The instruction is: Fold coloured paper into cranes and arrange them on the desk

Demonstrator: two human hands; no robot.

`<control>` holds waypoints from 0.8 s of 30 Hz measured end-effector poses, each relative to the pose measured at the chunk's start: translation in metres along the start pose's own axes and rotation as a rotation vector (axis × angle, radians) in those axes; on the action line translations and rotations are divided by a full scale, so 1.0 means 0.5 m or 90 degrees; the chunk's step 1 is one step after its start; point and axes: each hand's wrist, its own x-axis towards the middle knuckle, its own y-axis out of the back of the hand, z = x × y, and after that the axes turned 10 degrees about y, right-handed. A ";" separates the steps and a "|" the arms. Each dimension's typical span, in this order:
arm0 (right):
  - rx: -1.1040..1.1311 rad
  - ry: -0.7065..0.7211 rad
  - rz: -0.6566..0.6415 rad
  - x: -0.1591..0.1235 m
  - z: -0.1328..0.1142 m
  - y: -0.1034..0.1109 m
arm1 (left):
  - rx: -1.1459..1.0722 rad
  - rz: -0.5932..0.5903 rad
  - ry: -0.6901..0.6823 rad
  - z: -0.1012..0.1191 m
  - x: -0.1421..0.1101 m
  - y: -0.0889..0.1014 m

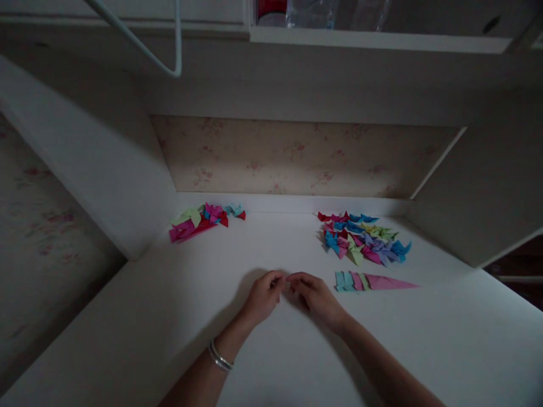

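Over the middle of the white desk, my left hand (265, 295) and my right hand (313, 294) meet at the fingertips. The fingers of both are curled into a pinch. Whatever lies between them is too small or too hidden to make out. Just right of my right hand lies a long folded-paper strip (375, 282), with teal, pink and green bands at its left and a pink point at its right. Behind it sits a pile of colourful folded-paper pieces (362, 238). A smaller group of folded-paper pieces (206, 221) rests at the back left.
The white desk (139, 339) runs back to a floral-papered wall panel (292, 158). Side panels (479, 186) close in left and right. Overhead is a shelf (382, 38) with clear containers, and a pale bent rod (176, 70) hangs at upper left.
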 end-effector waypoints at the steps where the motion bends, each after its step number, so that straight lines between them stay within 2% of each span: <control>1: 0.064 0.010 0.012 0.010 0.005 -0.032 | -0.019 0.018 0.005 -0.002 0.001 0.001; 3: 0.163 0.033 0.025 0.028 0.012 -0.077 | -0.059 0.051 0.019 -0.005 0.004 0.004; 6: 0.176 0.060 0.048 0.037 0.018 -0.103 | -0.098 0.065 0.034 -0.009 0.011 0.008; 10: 0.071 0.097 0.058 0.014 0.025 -0.091 | -0.083 0.030 0.032 -0.011 0.016 0.007; 13: 0.046 0.102 0.051 -0.001 0.029 -0.082 | -0.058 0.011 0.031 -0.010 0.015 0.006; 19: 0.044 0.109 0.029 -0.002 0.031 -0.085 | -0.042 0.027 0.031 0.000 0.008 0.005; 24: -0.013 0.135 0.017 -0.006 0.026 -0.082 | -0.035 0.028 0.035 0.006 0.004 0.006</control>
